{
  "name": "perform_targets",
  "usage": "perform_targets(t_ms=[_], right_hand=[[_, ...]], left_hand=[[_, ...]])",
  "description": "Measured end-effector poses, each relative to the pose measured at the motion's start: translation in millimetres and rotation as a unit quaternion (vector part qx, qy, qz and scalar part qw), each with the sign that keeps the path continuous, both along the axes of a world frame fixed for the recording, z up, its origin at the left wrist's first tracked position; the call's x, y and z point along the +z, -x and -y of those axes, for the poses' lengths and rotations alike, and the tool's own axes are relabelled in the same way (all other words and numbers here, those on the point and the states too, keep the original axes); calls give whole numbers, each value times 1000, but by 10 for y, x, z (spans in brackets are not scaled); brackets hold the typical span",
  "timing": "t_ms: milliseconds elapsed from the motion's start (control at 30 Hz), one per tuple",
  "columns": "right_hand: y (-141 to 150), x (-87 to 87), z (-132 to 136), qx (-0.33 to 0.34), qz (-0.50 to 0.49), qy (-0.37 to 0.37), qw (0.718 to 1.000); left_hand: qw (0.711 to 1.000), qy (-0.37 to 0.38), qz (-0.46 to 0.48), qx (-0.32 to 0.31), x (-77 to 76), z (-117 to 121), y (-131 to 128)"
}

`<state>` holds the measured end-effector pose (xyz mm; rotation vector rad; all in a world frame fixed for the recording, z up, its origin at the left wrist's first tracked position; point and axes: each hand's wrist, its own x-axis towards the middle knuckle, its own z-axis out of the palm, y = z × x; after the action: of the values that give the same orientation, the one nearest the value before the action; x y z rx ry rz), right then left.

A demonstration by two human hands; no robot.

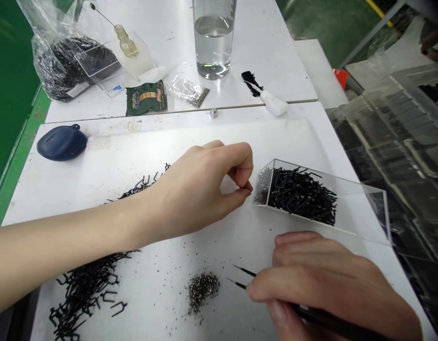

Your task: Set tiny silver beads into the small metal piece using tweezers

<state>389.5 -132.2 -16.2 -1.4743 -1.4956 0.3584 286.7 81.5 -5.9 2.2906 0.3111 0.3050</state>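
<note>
Clamps likely light, springy tweezers (328, 321), best gripped mid-shank, in the right hand (332, 279), tips near metallic grains (203, 290) on the desk (240, 315), with the left hand (201, 189) pinched together, cannot tell whether around anything.

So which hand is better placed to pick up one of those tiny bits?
The right hand, I'd say: it holds tweezers, tips apart, just beside the tiny bits. The left hand is farther off, near the clear box.

Box (357, 208) left of apparent trays (378, 142)
</note>
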Motion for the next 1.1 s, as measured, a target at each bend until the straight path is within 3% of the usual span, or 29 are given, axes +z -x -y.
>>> perform_targets(t_ms=[233, 400, 567, 767, 867, 1100], right_hand=[[-129, -27, 16, 33, 31, 13, 999], [-99, -40, 25, 36, 22, 10, 999], [-90, -55, -17, 14, 1, -14, 1000], [-86, -39, 1, 43, -18, 16, 999], [-21, -10, 4, 10, -41, 7, 999], [-40, 122, -12, 34, 69, 53, 996]], left_hand=[[999, 24, -38, 31, 37, -7, -112], [996, 47, -23, 69, 20, -36, -235], [996, 62, -24, 66, -13, -51, -338], [995, 1, 28, 99, 194, -342, -195], [992, 17, 1, 124, 254, -471, -89], [989, 83, -32, 117, 139, -440, 8]])
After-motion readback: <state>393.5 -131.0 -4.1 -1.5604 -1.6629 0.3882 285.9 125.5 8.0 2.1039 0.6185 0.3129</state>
